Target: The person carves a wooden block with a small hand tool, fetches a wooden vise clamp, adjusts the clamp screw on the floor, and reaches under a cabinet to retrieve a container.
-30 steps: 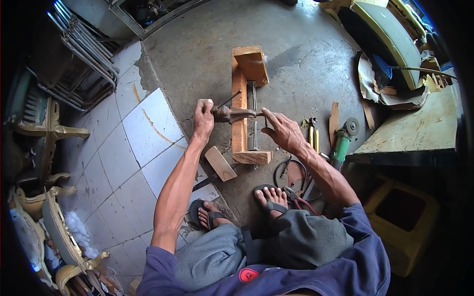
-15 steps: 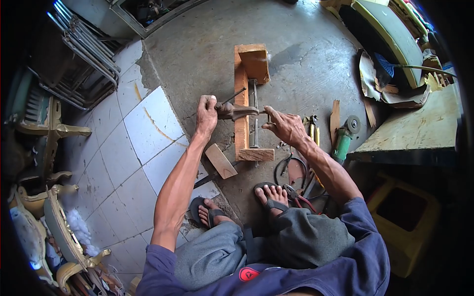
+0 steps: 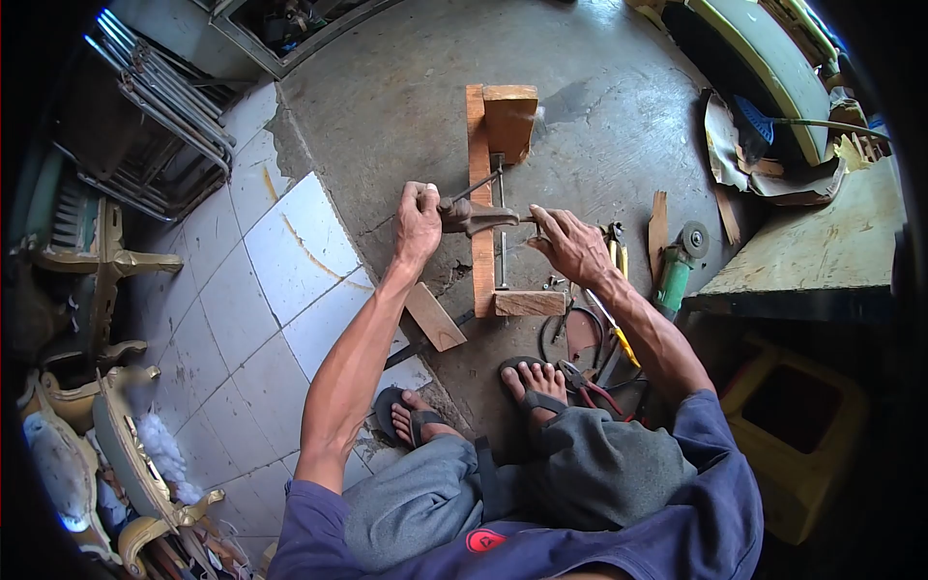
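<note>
A wooden frame [image 3: 483, 261] with short boards at both ends stands on the concrete floor before me. Across its long board lies a rusty brown metal clamp-like tool [image 3: 474, 218], with a thin slanted rod [image 3: 478, 184] sticking out from its left part. My left hand [image 3: 419, 227] is closed around the tool's left end, beside the rod. At the other end, my right hand [image 3: 572, 246] pinches the thin tip of the tool, its fingers bent. Inside the frame a long metal bar [image 3: 503, 253] runs between the end boards.
A wood block [image 3: 435, 317] lies near the frame's lower left. By my right foot are red-handled pliers [image 3: 587, 382], a yellow-handled tool [image 3: 622, 340] and a black cable [image 3: 547, 338]. A green angle grinder [image 3: 677, 275] lies farther right, by a board-topped surface [image 3: 812, 246].
The wooden frame and the metal tool have shifted a little to the right, and both my hands have moved right with them. Both keep their hold.
</note>
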